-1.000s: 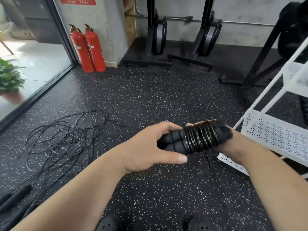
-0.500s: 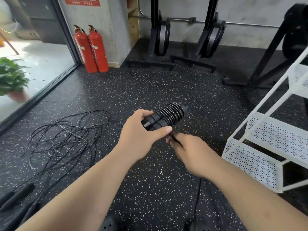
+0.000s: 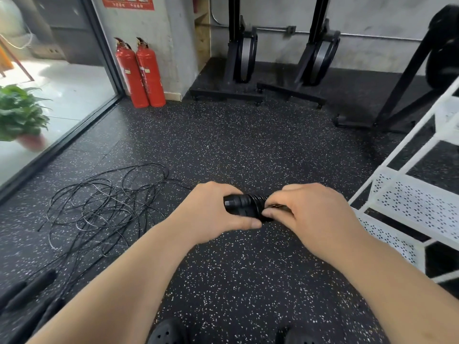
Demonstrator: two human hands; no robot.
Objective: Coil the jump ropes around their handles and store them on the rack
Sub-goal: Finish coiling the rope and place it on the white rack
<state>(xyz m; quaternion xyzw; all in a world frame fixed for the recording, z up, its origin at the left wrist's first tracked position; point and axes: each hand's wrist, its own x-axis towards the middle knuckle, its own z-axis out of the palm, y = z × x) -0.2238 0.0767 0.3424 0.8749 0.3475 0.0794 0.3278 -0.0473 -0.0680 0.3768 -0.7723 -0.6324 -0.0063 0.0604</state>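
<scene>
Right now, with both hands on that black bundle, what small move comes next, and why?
Probably tuck the rope end under the wraps: the left hand grips the coiled handles, the right hand pinches at its wraps, and the white rack stands nearby.

Colours before me: mainly black, with white, red and green.
The coiled jump rope (image 3: 244, 207) I hold is black. The loose ropes (image 3: 104, 207) are black, some strands pale. The floor (image 3: 248, 145) is black with white and yellow flecks. The rack (image 3: 409, 202) is white, perforated in clustered dots. The fire extinguishers (image 3: 141, 73) are red; the plant (image 3: 19, 112), green.
</scene>
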